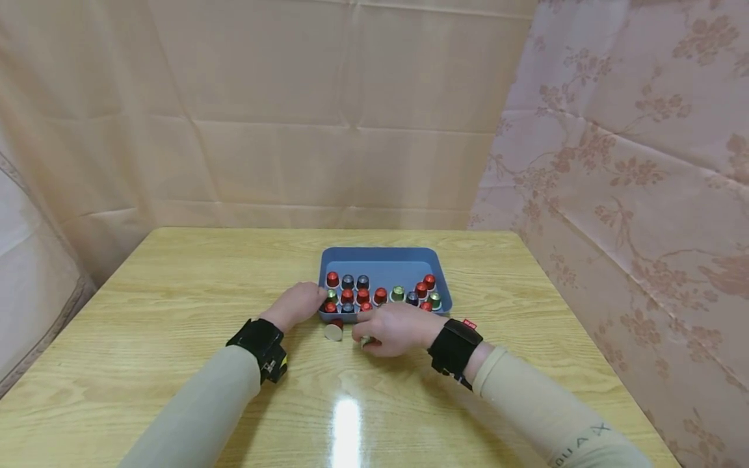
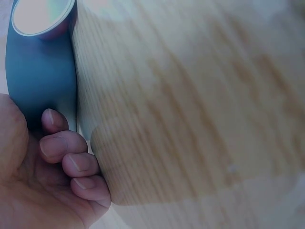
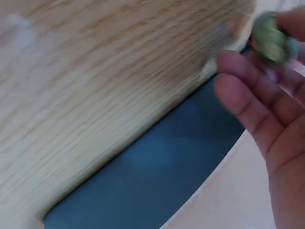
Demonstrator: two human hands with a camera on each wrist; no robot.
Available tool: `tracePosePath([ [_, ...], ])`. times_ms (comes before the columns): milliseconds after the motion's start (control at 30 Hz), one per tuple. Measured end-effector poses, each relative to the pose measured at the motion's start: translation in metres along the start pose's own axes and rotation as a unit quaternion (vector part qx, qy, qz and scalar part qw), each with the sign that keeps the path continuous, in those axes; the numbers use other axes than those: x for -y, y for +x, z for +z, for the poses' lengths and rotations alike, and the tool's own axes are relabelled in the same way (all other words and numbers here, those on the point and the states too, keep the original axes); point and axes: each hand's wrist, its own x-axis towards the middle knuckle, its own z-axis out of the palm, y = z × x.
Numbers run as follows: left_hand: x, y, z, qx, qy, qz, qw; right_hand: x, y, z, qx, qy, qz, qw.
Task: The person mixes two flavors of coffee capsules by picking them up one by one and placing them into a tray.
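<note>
A blue tray (image 1: 386,253) holds several coffee capsules in red, green and dark colours, mostly standing lid down in its front half. My left hand (image 1: 300,303) holds the tray's front left corner; in the left wrist view its curled fingers (image 2: 78,164) lie against the tray wall (image 2: 43,71). In front of the tray, my right hand (image 1: 398,330) pinches a green coffee capsule (image 3: 270,40) between thumb and fingers. A red coffee capsule (image 1: 334,330) lies on its side on the table, its pale lid facing me, between the two hands.
The tray stands on a wood-grain table (image 1: 193,312) near its far side. Behind the table hangs a beige curtain (image 1: 328,130). A pink flowered cloth (image 1: 632,169) covers the right side. Light reflects off the table's front.
</note>
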Motion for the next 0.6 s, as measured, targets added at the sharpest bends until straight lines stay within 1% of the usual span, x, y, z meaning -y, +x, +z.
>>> tracePosePath([
  [67, 0.001, 0.0, 0.0, 0.0, 0.032, 0.023, 0.9992, 0.001, 0.0, -0.002, -0.007, 0.012, 0.01, 1.0],
  [167, 0.001, 0.0, 0.0, -0.001, 0.079, 0.062, 0.9949, 0.001, 0.0, -0.009, -0.016, 0.049, 0.046, 0.998],
  [233, 0.002, -0.001, 0.0, -0.004, 0.091, 0.076, 0.9929, 0.0, 0.0, -0.013, -0.019, 0.069, 0.076, 0.995],
  [333, 0.002, -0.001, 0.0, -0.007, 0.092, 0.08, 0.9925, -0.003, 0.0, -0.018, -0.021, 0.091, 0.113, 0.989],
  [367, 0.002, -0.002, 0.0, -0.008, 0.085, 0.077, 0.9934, -0.004, -0.001, -0.02, -0.023, 0.089, 0.12, 0.989],
  [433, 0.001, -0.002, -0.001, -0.008, 0.085, 0.079, 0.9933, -0.006, -0.001, -0.021, -0.031, 0.084, 0.128, 0.988],
  [500, 0.001, -0.003, -0.001, -0.009, 0.069, 0.07, 0.9951, -0.009, -0.002, -0.023, -0.043, 0.07, 0.131, 0.988],
  [600, 0.001, -0.004, -0.002, -0.013, 0.096, 0.094, 0.9908, -0.014, -0.004, -0.024, -0.065, 0.047, 0.125, 0.989],
])
